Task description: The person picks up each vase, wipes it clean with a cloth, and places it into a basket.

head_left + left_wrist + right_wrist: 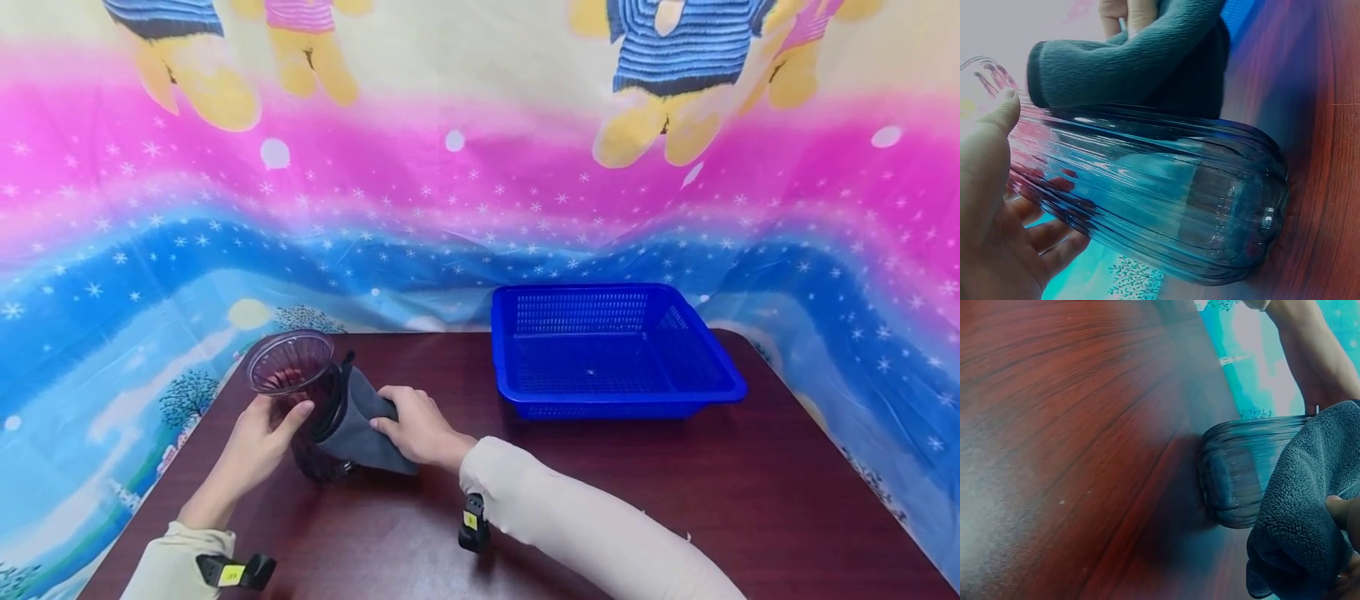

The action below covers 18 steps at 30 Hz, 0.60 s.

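A tall ribbed glass vase, clear with a dark tint and a flared mouth, stands at the left of the table. My left hand grips it just below the rim, thumb on the near side and fingers round the back. A dark grey cloth lies against the vase's right side. My right hand pinches that cloth, with folds of it hanging below the fingers. In the right wrist view the cloth covers part of the vase's side, while the vase's base shows beside it at the tabletop.
A blue plastic basket with slatted walls stands at the back right of the dark wooden table. Behind the table hangs a patterned cloth backdrop. Each wrist carries a black camera mount.
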Motion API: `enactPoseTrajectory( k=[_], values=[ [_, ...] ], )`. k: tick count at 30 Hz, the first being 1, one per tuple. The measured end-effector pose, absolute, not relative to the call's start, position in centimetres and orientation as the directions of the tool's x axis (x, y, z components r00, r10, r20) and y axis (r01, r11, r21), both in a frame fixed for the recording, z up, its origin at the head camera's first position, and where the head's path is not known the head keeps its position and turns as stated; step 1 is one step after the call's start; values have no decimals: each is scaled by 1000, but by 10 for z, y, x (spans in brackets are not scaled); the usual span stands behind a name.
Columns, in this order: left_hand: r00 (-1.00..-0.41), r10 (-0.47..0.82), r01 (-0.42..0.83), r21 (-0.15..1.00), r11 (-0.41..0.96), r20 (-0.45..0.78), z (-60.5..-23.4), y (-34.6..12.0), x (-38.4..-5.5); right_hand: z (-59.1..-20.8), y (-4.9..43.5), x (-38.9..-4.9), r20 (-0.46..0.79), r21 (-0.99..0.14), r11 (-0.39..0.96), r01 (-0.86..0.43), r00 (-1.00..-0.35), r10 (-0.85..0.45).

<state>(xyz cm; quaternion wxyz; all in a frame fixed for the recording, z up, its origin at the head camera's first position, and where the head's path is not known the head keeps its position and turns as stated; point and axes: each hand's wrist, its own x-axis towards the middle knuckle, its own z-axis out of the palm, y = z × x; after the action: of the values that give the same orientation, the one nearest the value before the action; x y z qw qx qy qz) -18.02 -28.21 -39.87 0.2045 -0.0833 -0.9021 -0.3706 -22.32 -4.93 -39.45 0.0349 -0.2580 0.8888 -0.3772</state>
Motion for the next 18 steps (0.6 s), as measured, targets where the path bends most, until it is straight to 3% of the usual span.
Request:
enactPoseTrajectory(
  k=[18],
  values=[
    [-913, -8, 277, 632, 724, 409, -397, -281, -180, -419, -39, -224, 79, -652, 616, -441, -848, -524]
  ],
)
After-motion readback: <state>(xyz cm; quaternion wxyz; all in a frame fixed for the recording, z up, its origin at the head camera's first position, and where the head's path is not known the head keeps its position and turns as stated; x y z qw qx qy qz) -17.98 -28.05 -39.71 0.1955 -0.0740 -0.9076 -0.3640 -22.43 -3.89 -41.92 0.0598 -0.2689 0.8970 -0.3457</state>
